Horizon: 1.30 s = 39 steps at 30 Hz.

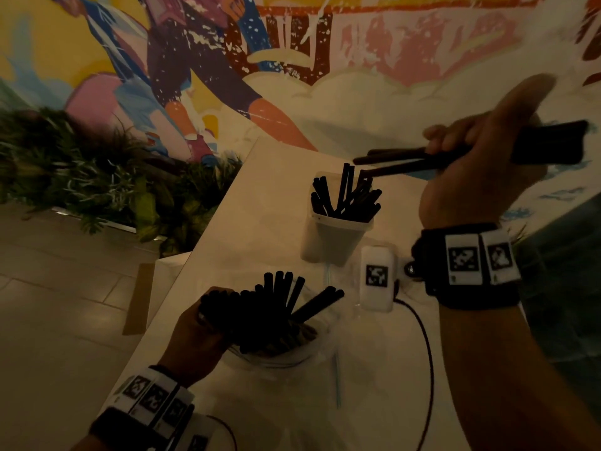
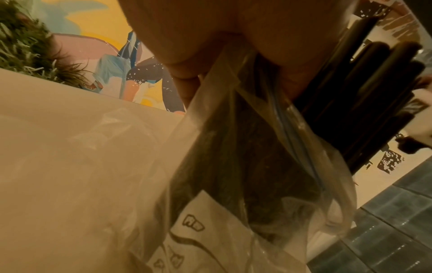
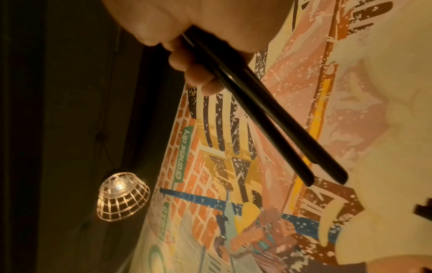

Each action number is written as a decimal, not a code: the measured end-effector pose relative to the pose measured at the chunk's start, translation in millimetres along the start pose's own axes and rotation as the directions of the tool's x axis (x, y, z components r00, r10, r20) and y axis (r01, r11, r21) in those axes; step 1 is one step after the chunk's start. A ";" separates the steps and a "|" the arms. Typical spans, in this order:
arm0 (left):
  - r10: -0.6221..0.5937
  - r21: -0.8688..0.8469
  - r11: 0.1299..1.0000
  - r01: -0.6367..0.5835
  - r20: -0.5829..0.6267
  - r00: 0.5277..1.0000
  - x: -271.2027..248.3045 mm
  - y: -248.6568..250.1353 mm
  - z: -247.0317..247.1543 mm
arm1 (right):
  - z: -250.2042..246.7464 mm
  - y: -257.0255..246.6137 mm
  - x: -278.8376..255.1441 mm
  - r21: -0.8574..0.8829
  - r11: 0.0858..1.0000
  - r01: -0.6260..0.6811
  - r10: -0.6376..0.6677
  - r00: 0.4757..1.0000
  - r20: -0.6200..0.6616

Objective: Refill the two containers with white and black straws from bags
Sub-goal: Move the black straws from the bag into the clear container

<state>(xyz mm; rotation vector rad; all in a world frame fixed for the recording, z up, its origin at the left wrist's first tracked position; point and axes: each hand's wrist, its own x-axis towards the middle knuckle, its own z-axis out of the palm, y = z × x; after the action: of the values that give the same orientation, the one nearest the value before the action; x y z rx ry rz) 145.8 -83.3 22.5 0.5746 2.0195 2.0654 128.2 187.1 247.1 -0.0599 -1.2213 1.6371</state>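
Note:
A clear plastic container [image 1: 331,237] stands on the pale table [image 1: 260,196], holding several black straws [image 1: 344,196]. Just above and right of it, my right hand [image 1: 478,164] grips a few black straws [image 1: 396,159] that lie nearly level, tips pointing left over the container; in the right wrist view those held straws [image 3: 261,114] run out from my fingers [image 3: 198,77]. Near the front, my left hand [image 1: 201,333] holds the mouth of a clear zip bag [image 1: 286,349] full of black straws [image 1: 276,307]. The bag [image 2: 245,166] hangs below my palm. No white straws or second container are visible.
A white tagged device [image 1: 377,278] with a black cable [image 1: 426,353] lies on the table between container and bag. Green plants [image 1: 81,170] line the floor at left below a colourful mural [image 1: 227,60]. A lit wire lamp [image 3: 122,196] shows in the right wrist view.

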 end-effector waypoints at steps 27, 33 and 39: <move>0.035 0.039 0.999 -0.033 -0.037 0.999 -0.7 2.2 -2.5 | -78.3 147.5 -5.1 -0.940 0.240 0.242 0.255 0.919 0.302; -0.049 -0.116 0.992 0.042 -0.054 0.997 0.1 -2.8 -2.5 | -80.8 152.3 -9.7 -0.907 0.381 0.178 0.151 0.956 0.251; 0.012 0.036 0.999 -0.011 -0.020 1.000 1.4 5.9 -1.5 | -72.9 149.5 -10.6 -0.905 0.089 0.416 0.482 0.777 0.405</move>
<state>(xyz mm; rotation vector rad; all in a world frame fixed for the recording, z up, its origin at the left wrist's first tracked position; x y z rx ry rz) 144.7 -84.3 28.5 0.5753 2.0735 2.0538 71.5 237.8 98.7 -0.4444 -2.8014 0.3694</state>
